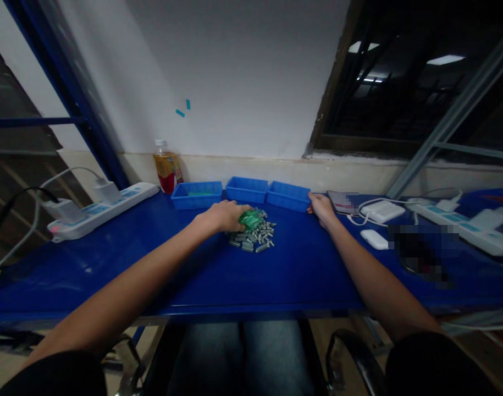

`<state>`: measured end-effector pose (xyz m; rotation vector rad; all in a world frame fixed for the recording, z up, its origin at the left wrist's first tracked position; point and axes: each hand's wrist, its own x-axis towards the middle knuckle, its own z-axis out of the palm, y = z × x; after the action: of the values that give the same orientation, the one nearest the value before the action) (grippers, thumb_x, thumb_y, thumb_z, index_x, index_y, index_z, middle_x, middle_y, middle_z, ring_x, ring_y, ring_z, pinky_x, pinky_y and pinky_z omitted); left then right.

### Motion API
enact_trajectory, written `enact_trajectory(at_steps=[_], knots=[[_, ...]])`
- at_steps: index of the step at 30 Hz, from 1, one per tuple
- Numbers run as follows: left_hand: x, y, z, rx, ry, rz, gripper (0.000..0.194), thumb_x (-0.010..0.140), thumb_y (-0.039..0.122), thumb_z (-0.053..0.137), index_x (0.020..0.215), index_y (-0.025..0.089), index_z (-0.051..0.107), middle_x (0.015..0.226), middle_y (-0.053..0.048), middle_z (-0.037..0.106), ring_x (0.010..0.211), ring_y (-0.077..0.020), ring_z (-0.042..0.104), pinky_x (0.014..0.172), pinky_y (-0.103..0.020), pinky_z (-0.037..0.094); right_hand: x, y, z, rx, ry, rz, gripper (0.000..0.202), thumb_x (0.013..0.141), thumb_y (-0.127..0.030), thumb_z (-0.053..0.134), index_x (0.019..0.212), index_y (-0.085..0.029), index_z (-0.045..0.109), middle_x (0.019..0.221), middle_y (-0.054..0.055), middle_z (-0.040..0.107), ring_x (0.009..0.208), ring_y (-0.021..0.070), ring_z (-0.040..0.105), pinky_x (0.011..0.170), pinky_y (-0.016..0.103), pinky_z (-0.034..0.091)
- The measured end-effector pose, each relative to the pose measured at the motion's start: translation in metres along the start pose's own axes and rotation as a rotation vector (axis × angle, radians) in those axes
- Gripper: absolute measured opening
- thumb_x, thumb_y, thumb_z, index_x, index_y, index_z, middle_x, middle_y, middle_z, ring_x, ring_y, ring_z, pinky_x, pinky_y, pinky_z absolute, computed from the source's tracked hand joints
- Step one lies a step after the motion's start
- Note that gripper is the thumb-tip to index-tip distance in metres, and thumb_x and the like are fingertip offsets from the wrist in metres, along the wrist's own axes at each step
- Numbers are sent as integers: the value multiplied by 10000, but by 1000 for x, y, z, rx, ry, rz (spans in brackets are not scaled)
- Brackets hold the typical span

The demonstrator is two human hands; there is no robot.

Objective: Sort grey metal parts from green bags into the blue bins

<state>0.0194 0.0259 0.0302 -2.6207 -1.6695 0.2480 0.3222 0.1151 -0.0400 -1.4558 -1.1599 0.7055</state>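
My left grip [225, 215] touches green pieces [252, 219] — whether closed, I can't tell — my right grip [320, 208] pinches a bin [289, 196].

Blue bins [247, 193], silvery parts [261, 236], green pieces [252, 219], navy table [251, 280].

Black on both flanks here: the left sleeve [55, 375] plain and dark, the right sleeve [435, 366] its match, 2 soft, curved hems. Out of them come 2 slim forearms [142, 291], bare, tapering to 2 ungloved hands [223, 216]. And down low, blue jeans [212, 352], faded pale along both thighs!
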Motion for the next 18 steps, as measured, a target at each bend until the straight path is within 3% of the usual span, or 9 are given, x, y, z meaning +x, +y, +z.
enact_trajectory(at_steps=[4, 7, 10, 12, 15, 17, 18], knots=[[2, -13, 1, -45, -6, 9, 848, 696, 538, 637, 1431, 368, 251, 1432, -132, 381, 1295, -416, 326, 973, -528, 361, 1, 0, 0, -4, 4, -5, 232, 898, -318, 512, 732, -163, 559, 444, -37, 509, 374, 88, 500, 369, 165, 397], [-6, -17, -5, -44, 129, 10, 868, 690, 517, 665, 1432, 355, 245, 1502, -141, 231, 1332, -428, 236, 986, -577, 321, 1, 1, 0, -6, 2, -3, 231, 901, -315, 508, 738, -160, 561, 445, -36, 511, 373, 87, 500, 371, 165, 401], [-17, -14, -10, -79, 336, 102, 715, 765, 454, 618, 1397, 303, 320, 1438, -132, 334, 1264, -345, 368, 973, -467, 378, 2, 1, 0, -10, -2, 2, 234, 899, -319, 512, 735, -159, 560, 449, -34, 516, 376, 85, 505, 374, 162, 402], [-25, -9, -14, -132, 401, 166, 558, 832, 416, 544, 1345, 255, 395, 1336, -121, 456, 1184, -288, 458, 944, -396, 405, 2, 2, 0, -13, -5, 2, 239, 899, -323, 510, 733, -158, 558, 455, -31, 521, 382, 85, 510, 374, 162, 402], [-33, -5, -18, -271, 268, 324, 405, 892, 403, 454, 1256, 227, 489, 1164, -78, 604, 1029, -205, 570, 877, -299, 438, 1, 1, 0, -15, -7, -3, 237, 900, -327, 508, 741, -157, 557, 457, -33, 520, 382, 84, 507, 375, 162, 402], [-32, -14, -22, -361, 159, 410, 378, 903, 429, 428, 1202, 228, 541, 1107, -44, 647, 958, -168, 604, 838, -250, 451, 0, 0, 0, -15, -8, -4, 222, 899, -322, 509, 760, -156, 560, 456, -36, 518, 378, 84, 503, 375, 164, 403], [-29, -23, -25, -385, 164, 396, 383, 908, 439, 407, 1185, 223, 558, 1108, -36, 654, 956, -163, 608, 840, -241, 452, 0, 0, 0, -16, -9, -3, 217, 899, -320, 508, 767, -155, 560, 455, -36, 518, 378, 85, 503, 375, 165, 404]])
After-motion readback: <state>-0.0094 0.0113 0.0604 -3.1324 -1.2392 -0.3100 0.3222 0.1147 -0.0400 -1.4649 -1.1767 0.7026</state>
